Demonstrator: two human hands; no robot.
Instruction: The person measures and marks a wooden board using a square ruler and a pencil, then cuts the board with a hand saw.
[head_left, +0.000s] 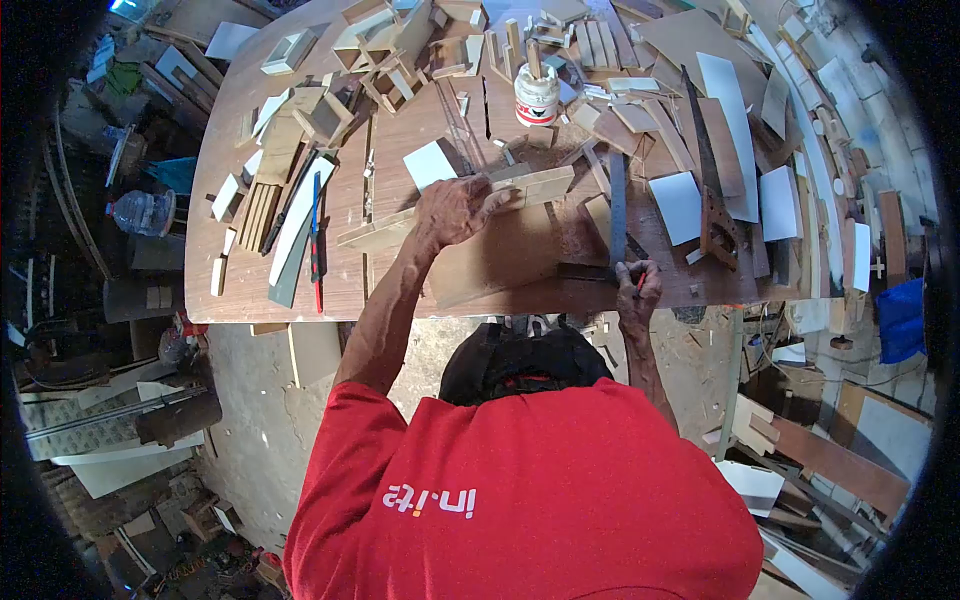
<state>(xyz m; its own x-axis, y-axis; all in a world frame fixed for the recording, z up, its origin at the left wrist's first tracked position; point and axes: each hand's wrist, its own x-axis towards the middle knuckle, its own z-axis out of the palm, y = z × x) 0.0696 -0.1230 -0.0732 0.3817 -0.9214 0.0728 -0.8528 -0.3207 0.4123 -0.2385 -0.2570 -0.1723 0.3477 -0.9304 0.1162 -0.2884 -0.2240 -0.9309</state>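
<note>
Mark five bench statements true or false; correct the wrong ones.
1. The left hand holds a long, pale wooden strip. True.
2. The brown-handled saw with a dark blade is in the right hand. False: it lies on the table, apart from both hands.
3. The right hand is at the near end of a flat grey metal ruler. True.
4. The white jar with a red label lies tipped over. False: it stands upright.
5. Both hands are bare. True.

A red short-sleeved shirt (530, 490) bears mostly white lettering (430, 501).
</note>
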